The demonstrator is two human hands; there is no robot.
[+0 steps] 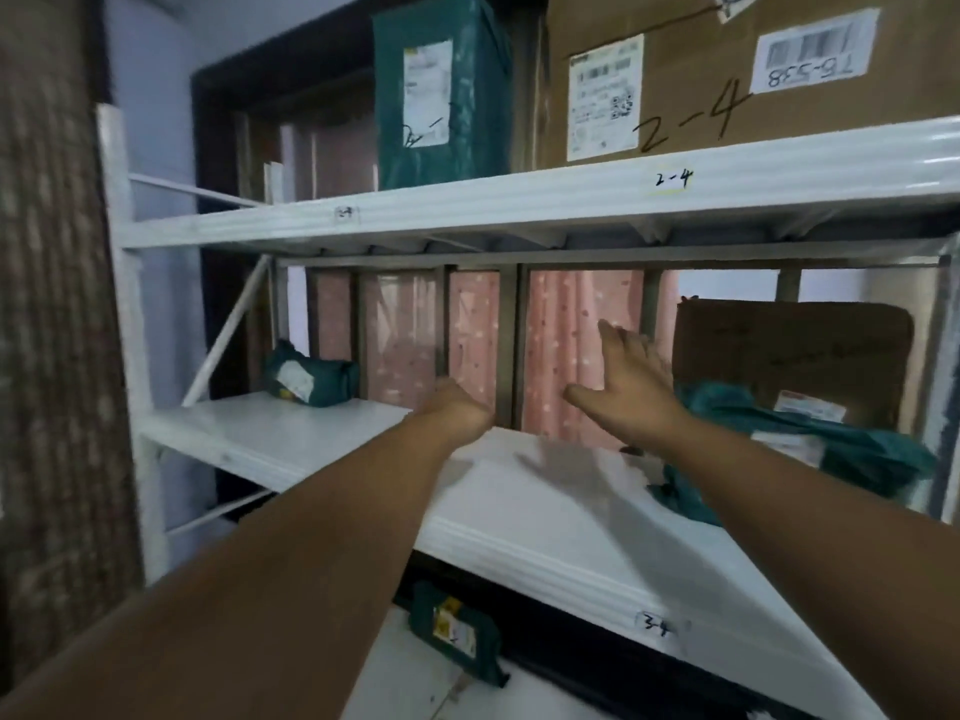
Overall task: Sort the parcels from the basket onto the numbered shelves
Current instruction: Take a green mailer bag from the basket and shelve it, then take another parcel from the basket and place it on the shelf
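Note:
Both my arms reach over the white middle shelf (545, 517), whose front edge is marked 3-4. My left hand (457, 407) has its fingers curled in and holds nothing that I can see. My right hand (628, 381) is open with fingers spread, empty, just left of a green parcel bag (852, 449) lying at the shelf's right end. A brown cardboard parcel (795, 356) stands behind that bag. A small green parcel (306, 379) lies at the shelf's far left. The basket is out of view.
The upper shelf (519, 205), labelled 2-4, carries an upright green parcel (441, 90) and a large cardboard box (727, 70) marked 2-4. Another green parcel (457, 626) lies on the level below. A pink curtain (571, 345) hangs behind the rack. A brown wall (52, 304) is at the left.

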